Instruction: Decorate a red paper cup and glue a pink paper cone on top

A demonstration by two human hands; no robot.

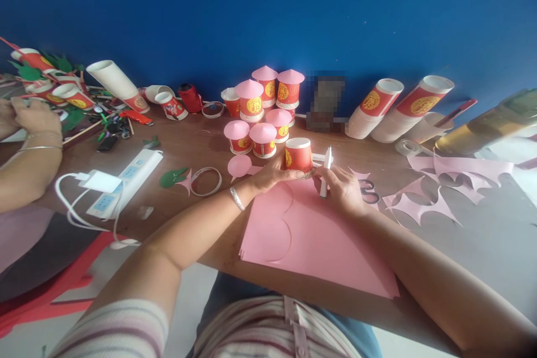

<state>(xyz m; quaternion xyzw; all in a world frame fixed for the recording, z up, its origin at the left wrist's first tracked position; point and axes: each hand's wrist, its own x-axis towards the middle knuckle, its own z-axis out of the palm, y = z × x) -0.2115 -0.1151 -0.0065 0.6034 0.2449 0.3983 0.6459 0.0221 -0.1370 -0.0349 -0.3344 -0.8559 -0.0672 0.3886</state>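
My left hand [271,176] is closed round the lower side of a red paper cup [298,155] with a yellow emblem. The cup stands upside down at the far edge of a stack of pink paper [310,229]. My right hand [344,187] grips a white pen [325,179], held nearly upright just right of the cup; its tip is hidden by my fingers. Curved outlines show on the left part of the top sheet. Behind the cup stand several red paper cups with pink cone tops, one of them a front cup [264,140]. Scissors with dark handles [371,191] lie beside my right wrist.
Nested paper cups [413,106] lean against the blue wall at the right. Pink paper scraps [428,207] and a bottle of yellowish liquid [482,131] are nearby. At left are a power strip [126,182], a tape ring [205,180] and another person's arm [31,151].
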